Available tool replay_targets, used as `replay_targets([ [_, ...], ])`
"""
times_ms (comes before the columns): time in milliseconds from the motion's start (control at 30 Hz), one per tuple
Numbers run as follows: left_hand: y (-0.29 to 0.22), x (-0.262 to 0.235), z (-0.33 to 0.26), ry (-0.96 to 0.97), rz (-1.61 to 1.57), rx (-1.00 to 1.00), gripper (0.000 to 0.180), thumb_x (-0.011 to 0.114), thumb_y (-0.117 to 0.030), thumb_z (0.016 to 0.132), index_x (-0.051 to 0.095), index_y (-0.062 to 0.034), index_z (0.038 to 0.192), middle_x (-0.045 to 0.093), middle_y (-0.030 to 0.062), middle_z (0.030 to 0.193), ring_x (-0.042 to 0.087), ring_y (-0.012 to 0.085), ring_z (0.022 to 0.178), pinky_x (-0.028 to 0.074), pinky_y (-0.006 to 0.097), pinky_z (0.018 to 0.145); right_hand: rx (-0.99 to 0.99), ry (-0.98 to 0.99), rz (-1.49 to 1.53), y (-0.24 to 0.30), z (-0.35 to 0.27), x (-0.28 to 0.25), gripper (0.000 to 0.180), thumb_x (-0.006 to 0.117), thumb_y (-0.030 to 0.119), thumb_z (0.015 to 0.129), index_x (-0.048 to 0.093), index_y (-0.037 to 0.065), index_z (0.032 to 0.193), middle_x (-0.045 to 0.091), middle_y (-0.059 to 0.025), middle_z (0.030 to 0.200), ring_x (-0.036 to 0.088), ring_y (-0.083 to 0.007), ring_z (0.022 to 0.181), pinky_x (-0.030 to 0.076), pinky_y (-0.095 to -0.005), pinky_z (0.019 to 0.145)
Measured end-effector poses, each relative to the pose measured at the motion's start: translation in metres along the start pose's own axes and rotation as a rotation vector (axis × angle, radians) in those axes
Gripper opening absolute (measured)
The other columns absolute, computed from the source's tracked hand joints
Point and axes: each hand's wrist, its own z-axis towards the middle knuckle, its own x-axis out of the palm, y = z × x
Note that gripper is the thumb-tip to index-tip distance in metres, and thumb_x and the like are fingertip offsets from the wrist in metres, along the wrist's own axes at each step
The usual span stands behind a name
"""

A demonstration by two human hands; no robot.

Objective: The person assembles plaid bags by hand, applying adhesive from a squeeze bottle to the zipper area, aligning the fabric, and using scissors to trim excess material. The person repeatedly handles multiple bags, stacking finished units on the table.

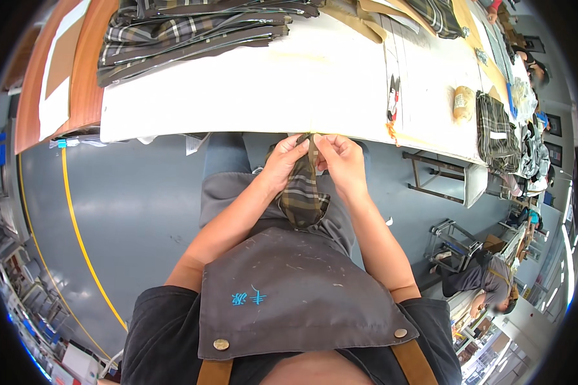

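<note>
Between my two hands hangs a piece of dark plaid fabric (pixel 300 196), draped down over my lap in front of the table edge. My left hand (pixel 284 160) pinches its upper edge on the left. On the right, my right hand (pixel 340 159) grips the same edge with thumb and fingers, close beside the left. The tips of both hands meet near the white table's front edge (pixel 237 133). A dark grey apron (pixel 289 289) covers my front. Folds of the fabric hide its far side.
Plaid pieces with zippers (pixel 192 42) lie piled at the table's far left. Red-and-black thread snips (pixel 394 97), a tan roll (pixel 464 104) and a folded plaid stack (pixel 496 131) sit to the right. Metal-framed stools (pixel 453 242) stand on the floor; a person (pixel 488 282) works at lower right.
</note>
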Motion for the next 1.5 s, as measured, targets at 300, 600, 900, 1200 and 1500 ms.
replay_targets([
  [300, -0.008, 0.005, -0.012, -0.086, 0.245, 0.001, 0.025, 0.057, -0.021, 0.096, 0.064, -0.0008, 0.108, 0.064, 0.0012, 0.098, 0.059, 0.0104, 0.089, 0.048, 0.027, 0.079, -0.166, 0.026, -0.195, -0.023, -0.009, -0.007, 0.028, 0.070, 0.017, 0.084, 0.057, -0.002, 0.099, 0.062, -0.0044, 0.073, 0.058, -0.0095, 0.064, 0.047, -0.0233, 0.058],
  [600, -0.039, 0.030, -0.092, -0.143, 1.346, 0.492, 0.022, 0.069, -0.005, 0.081, 0.069, -0.0036, 0.103, 0.062, 0.0077, 0.080, 0.054, 0.0159, 0.069, 0.045, 0.028, 0.064, -0.231, 0.187, -0.421, -0.013, -0.096, -0.028, 0.021, 0.065, -0.005, 0.077, 0.061, -0.001, 0.097, 0.060, -0.0027, 0.077, 0.054, -0.0069, 0.065, 0.046, -0.0214, 0.059],
  [900, -0.081, 0.105, -0.159, -0.236, 0.505, 0.201, 0.016, 0.063, -0.008, 0.091, 0.061, -0.0003, 0.105, 0.064, 0.0039, 0.100, 0.058, 0.0097, 0.088, 0.046, 0.027, 0.082, -0.973, 0.133, -0.479, 0.063, -0.132, -0.044, 0.029, 0.062, -0.010, 0.070, 0.063, 0.001, 0.096, 0.056, -0.0067, 0.077, 0.059, -0.0161, 0.064, 0.051, -0.0266, 0.055],
  [1200, -0.043, 0.110, -0.160, 0.223, -0.152, -0.015, 0.059, 0.078, -0.025, 0.078, 0.052, 0.0018, 0.124, 0.056, 0.0127, 0.127, 0.053, 0.0207, 0.119, 0.040, 0.038, 0.104, -1.165, 0.240, -0.477, 0.079, -0.129, -0.061, 0.026, 0.066, -0.007, 0.070, 0.065, 0.003, 0.094, 0.061, -0.0086, 0.080, 0.060, -0.0211, 0.065, 0.048, -0.0297, 0.054],
  [1500, -0.043, 0.108, -0.146, 0.432, -0.300, -0.193, 0.069, 0.088, -0.019, 0.064, 0.055, 0.0038, 0.120, 0.064, 0.0091, 0.114, 0.064, 0.0163, 0.098, 0.053, 0.032, 0.087, -1.110, 0.366, -0.438, 0.077, -0.125, -0.063, 0.021, 0.069, -0.005, 0.073, 0.063, 0.004, 0.092, 0.061, -0.0083, 0.081, 0.062, -0.0219, 0.067, 0.048, -0.0296, 0.055],
])
